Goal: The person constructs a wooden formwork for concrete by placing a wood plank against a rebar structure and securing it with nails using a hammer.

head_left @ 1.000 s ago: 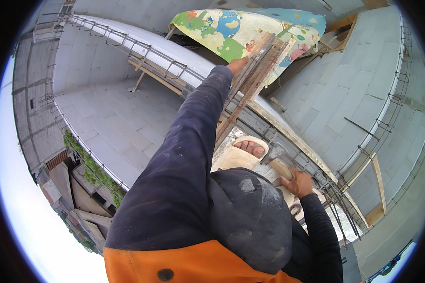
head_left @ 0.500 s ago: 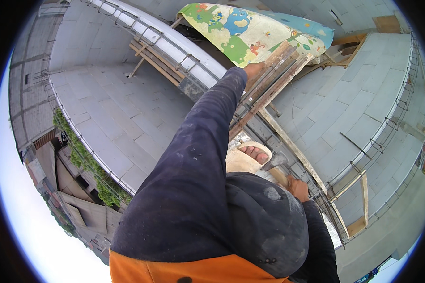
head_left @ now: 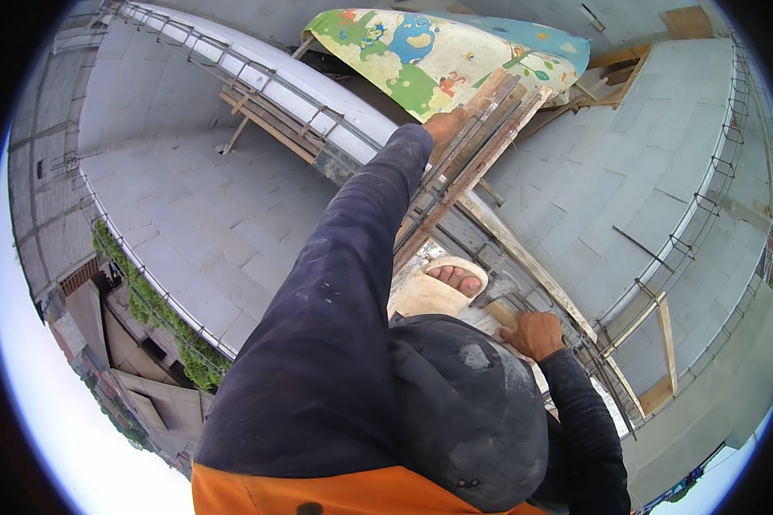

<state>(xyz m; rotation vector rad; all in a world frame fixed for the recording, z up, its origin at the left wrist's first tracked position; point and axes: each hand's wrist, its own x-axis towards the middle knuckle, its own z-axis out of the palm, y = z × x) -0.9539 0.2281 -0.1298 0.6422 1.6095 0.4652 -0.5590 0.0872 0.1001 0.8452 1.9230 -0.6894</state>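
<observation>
My left arm, in a dark navy sleeve, stretches far forward. At its end my left hand point(head_left: 443, 129) rests against the edge of several long, weathered wooden planks point(head_left: 489, 154), its fingers mostly hidden. My right hand point(head_left: 534, 335) is down beside my bent knee point(head_left: 468, 403), closed round the light wooden handle of what looks like a hammer point(head_left: 500, 314). The grey head lies close to my sandalled foot point(head_left: 453, 279). That foot is on a narrow beam crossed by steel bars.
Pale block panels point(head_left: 610, 172) fall away on both sides of the beam. Steel bar cages point(head_left: 696, 227) run along the edges. A patterned mat point(head_left: 455, 60) is draped ahead, beyond the planks. A timber frame point(head_left: 661, 343) stands at right. Green plants point(head_left: 163, 318) grow far below at left.
The whole view has shifted slightly. My right hand and forearm show more clearly now, out from behind the knee, with the hand still on the handle. My left hand stays at the planks.
</observation>
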